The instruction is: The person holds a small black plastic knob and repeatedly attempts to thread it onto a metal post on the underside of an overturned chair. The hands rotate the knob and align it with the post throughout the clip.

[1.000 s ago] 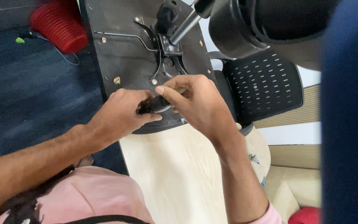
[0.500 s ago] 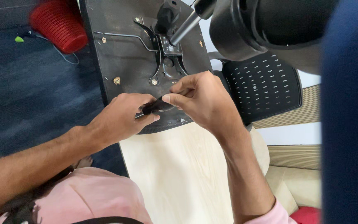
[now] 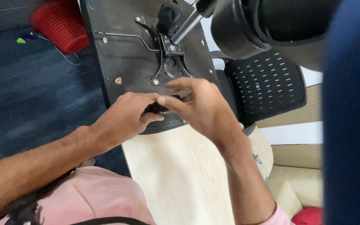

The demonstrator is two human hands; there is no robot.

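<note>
While both hands meet at the near edge of an upturned chair seat (image 3: 126, 62), the left hand (image 3: 123, 118) is curled around a small black part (image 3: 157, 108), its thumb pressed along the underside. The right hand (image 3: 201, 108) pinches the same black part from the other side, thumb and forefinger closed on it, with the remaining fingers spread loosely above. This part sits just over the rounded front rim of the seat, below the metal bracket (image 3: 167, 62) and the silver post (image 3: 186, 28) rising from it. A pale wooden board (image 3: 176, 175) lies beneath the hands. A black perforated chair back (image 3: 267, 85) stands to the right, and a red basket (image 3: 61, 27) sits on the dark floor at upper left.
</note>
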